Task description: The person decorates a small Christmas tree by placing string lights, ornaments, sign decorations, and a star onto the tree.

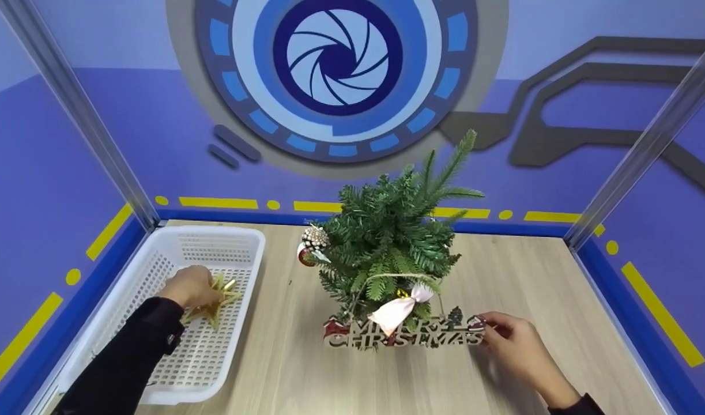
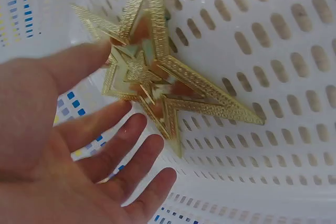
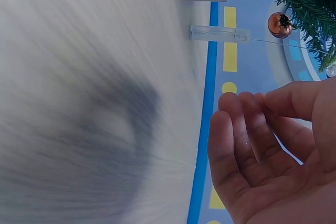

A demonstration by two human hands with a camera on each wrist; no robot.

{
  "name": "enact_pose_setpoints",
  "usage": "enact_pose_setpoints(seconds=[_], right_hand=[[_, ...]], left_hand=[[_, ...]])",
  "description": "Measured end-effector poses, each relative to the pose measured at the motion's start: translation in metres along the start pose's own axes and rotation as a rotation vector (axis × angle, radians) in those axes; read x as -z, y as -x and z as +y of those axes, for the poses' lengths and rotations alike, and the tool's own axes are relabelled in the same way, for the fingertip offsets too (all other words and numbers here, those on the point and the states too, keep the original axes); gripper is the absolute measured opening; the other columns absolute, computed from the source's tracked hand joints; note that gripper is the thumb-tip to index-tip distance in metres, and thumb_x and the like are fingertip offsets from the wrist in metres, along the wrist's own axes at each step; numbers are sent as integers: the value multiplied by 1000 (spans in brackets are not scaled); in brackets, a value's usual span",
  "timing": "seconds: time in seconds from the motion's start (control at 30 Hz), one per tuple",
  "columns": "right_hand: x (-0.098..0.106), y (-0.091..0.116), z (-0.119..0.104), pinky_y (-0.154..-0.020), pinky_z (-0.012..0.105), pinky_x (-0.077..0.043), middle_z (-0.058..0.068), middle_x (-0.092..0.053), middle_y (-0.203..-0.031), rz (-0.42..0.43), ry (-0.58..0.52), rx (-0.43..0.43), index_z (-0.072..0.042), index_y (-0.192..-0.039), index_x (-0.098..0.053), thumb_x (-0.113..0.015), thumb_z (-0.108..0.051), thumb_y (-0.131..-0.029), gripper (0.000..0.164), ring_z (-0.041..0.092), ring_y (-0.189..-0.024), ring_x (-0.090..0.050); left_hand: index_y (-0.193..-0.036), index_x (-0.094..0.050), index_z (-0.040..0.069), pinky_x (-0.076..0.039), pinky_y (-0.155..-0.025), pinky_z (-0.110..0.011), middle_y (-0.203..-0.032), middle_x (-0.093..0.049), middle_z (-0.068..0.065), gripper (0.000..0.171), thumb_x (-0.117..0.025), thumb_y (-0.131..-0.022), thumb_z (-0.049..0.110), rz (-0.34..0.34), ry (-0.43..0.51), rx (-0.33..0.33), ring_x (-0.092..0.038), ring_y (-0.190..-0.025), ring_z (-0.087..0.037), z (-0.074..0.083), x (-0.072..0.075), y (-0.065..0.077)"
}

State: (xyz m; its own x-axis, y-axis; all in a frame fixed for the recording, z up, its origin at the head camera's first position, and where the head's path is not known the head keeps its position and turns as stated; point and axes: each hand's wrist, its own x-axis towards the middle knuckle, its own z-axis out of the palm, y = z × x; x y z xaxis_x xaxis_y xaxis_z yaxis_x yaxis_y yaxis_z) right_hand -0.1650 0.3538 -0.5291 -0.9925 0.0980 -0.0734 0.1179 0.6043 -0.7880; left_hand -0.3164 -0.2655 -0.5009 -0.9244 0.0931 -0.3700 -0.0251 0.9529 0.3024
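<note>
In the white basket (image 1: 245, 340), my left hand (image 1: 191, 285) pinches a gold star ornament (image 2: 142, 72) between thumb and index finger. The other fingers stay apart from it, beside its lower points. A small green Christmas tree (image 1: 387, 230) stands at the centre. On its front hangs a wooden "Merry Christmas" sign (image 1: 404, 333). My right hand (image 1: 516, 346) is above the table at the sign's right end, its fingers loosely bent. Nothing shows between those fingers in the right wrist view, where the sign cannot be seen.
A pale pink bow (image 1: 401, 311) hangs over the sign. A beaded ornament (image 1: 316, 237) and a red-and-white one (image 1: 307, 255) hang at the tree's left. Low by the tree are a copper ball (image 3: 280, 24) and a clear tube (image 3: 220, 33) on a thin wire. Printed panels (image 1: 127, 144) enclose the table.
</note>
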Motion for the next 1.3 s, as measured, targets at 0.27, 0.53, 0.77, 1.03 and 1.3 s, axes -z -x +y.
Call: enact_pose_setpoints(seconds=[0.27,0.53,0.77,1.03,1.3], right_hand=[[-1,3,0,-58,25,-55,10,-72,-82,10,-12,2,-12,-106,-73,-62,-8,-95,17,24,-70,-69],[1,5,-1,-59,25,-56,9,-72,-86,17,-11,0,-11,-108,-73,-63,-11,-95,16,20,-70,-69],[5,9,-1,-60,25,-56,10,-73,-87,23,-18,-11,-12,-105,-73,-66,-16,-95,13,13,-69,-67],[14,10,-1,-63,25,-57,12,-73,-89,13,-23,-37,-12,-105,-72,-66,-20,-95,15,17,-72,-69],[32,12,-19,-65,28,-59,7,-73,-91,74,-55,32,-11,-109,-71,-63,-25,-98,20,16,-75,-71]], left_hand=[[-56,-40,21,-29,-59,-31,-56,-31,7,42,-72,-83,24,7,-9,1,-34,-53,-13,-3,0,0],[-89,-62,4,-47,-67,-34,-90,-62,-11,25,-76,-81,23,63,126,-36,-57,-78,-23,-12,16,9],[-109,-67,1,-49,-73,-35,-102,-68,-14,33,-73,-85,22,105,198,-75,-61,-85,-22,-14,31,29],[-104,-74,7,-49,-71,-35,-93,-73,-9,18,-70,-88,15,341,164,-205,-64,-81,-21,-5,36,51],[-95,-73,15,-45,-68,-28,-85,-71,-3,10,-71,-86,15,740,183,-292,-62,-77,-19,19,37,73]])
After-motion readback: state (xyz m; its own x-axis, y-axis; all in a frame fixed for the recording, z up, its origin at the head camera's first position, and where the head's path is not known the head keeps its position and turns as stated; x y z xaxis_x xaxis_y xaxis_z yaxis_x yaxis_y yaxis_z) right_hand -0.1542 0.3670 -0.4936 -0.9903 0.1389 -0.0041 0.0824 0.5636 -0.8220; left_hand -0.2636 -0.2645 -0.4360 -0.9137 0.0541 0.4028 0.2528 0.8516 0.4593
